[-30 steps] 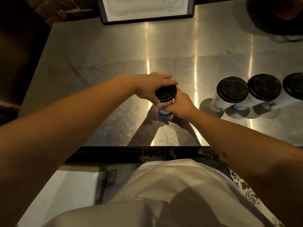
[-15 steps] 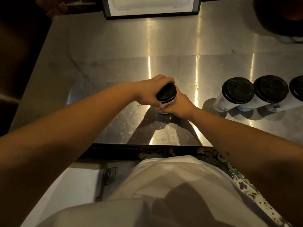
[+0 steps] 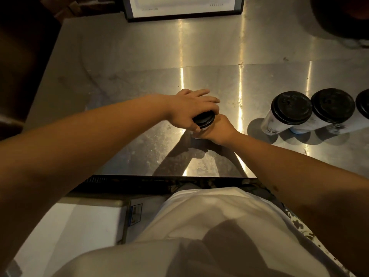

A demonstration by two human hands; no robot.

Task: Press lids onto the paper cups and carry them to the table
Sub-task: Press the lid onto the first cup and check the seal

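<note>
lid (image 3: 204, 119) now under left palm (image 3: 189, 108)

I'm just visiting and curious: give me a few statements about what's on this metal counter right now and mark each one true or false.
1. The left hand lies on top of the black lid of a cup. True.
2. The right hand is resting flat on the metal counter, away from that cup. False: it is wrapped around the side of the cup under the lid.
3. The cups at the right have no lids. False: each one in view wears a black lid.
4. The cups at the right stand in a row, close beside one another. True.
5. A dark-framed sheet stands at the counter's far edge. True.
</note>
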